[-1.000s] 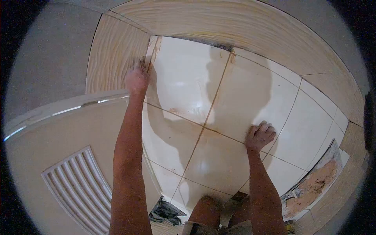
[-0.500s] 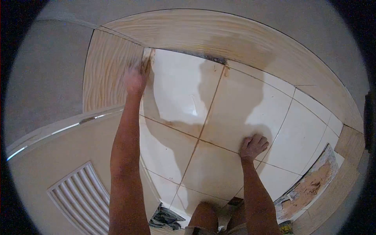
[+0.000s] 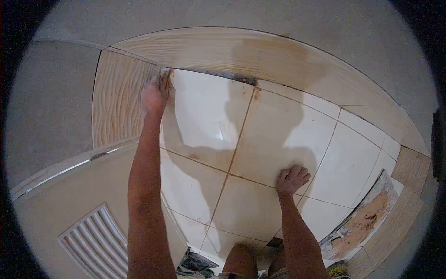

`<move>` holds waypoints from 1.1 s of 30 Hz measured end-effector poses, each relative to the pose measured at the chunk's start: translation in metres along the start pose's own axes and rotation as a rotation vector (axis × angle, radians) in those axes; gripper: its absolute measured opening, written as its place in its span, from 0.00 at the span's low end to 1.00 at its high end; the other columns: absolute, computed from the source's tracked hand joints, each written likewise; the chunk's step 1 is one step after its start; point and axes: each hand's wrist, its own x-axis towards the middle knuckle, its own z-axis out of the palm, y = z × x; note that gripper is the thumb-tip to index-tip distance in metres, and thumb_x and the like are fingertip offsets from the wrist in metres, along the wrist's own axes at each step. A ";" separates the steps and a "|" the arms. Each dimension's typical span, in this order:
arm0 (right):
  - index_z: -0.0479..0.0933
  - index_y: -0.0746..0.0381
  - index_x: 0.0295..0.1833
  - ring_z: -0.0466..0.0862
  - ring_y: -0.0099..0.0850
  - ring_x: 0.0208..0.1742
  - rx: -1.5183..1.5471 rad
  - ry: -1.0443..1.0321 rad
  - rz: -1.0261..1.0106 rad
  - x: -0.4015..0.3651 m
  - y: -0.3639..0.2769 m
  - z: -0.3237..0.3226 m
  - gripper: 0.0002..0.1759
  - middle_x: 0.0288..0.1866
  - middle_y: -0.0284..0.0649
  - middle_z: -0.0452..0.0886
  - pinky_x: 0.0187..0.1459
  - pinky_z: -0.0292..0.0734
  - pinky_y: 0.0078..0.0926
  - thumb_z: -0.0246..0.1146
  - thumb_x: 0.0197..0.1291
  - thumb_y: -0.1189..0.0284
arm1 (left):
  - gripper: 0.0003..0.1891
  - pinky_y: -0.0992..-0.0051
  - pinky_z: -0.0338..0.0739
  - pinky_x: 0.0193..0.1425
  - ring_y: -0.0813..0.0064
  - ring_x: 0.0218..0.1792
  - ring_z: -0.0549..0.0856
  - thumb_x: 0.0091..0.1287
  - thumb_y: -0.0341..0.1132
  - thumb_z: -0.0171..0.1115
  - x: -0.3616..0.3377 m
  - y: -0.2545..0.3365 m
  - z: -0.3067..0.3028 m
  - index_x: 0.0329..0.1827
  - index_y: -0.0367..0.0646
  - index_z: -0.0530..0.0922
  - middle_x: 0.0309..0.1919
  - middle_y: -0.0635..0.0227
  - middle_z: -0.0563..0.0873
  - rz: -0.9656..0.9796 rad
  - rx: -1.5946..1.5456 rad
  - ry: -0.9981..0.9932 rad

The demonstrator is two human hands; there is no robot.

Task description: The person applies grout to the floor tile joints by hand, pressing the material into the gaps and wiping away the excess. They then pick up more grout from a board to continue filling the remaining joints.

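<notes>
My left hand (image 3: 155, 95) is at the corner where the wood-patterned skirting (image 3: 118, 97) meets the white tiled floor (image 3: 204, 107). Its fingers are bent and blurred, pressed near the joint, and whatever they may hold is hidden. Brown grout lines run between the tiles. My right hand (image 3: 291, 180) leans on a floor tile close to a grout joint, its knuckles raised and its fingers curled; its palm side is out of sight.
A louvred door (image 3: 93, 242) stands at the lower left. At the right lies a board smeared with reddish material (image 3: 362, 223). A dark plastic bag (image 3: 197, 262) and a container with a yellow label (image 3: 338, 269) are near the bottom edge.
The whole view has shifted slightly, so the floor and skirting appear lower and further left. My left hand is closer to the corner and less blurred. My right hand still rests on the tile.
</notes>
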 end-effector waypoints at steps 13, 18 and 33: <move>0.69 0.62 0.44 0.67 0.54 0.48 0.016 -0.001 -0.016 -0.001 0.001 0.001 0.16 0.45 0.53 0.69 0.48 0.60 0.58 0.56 0.50 0.66 | 0.13 0.57 0.79 0.46 0.53 0.41 0.84 0.63 0.36 0.57 -0.017 0.002 -0.007 0.51 0.50 0.81 0.44 0.55 0.85 0.141 -0.008 0.008; 0.69 0.62 0.46 0.67 0.53 0.49 0.010 -0.014 -0.019 -0.001 0.003 0.003 0.17 0.45 0.53 0.69 0.50 0.59 0.58 0.55 0.51 0.66 | 0.13 0.56 0.79 0.45 0.53 0.42 0.84 0.63 0.34 0.56 0.002 0.038 0.022 0.50 0.48 0.82 0.42 0.52 0.86 -0.191 0.082 0.053; 0.70 0.65 0.47 0.67 0.52 0.49 -0.015 0.042 -0.038 0.000 0.001 0.001 0.19 0.45 0.53 0.69 0.49 0.60 0.57 0.55 0.54 0.64 | 0.13 0.55 0.78 0.40 0.48 0.37 0.84 0.65 0.38 0.58 -0.030 -0.020 -0.013 0.52 0.58 0.83 0.37 0.52 0.86 0.132 -0.086 0.003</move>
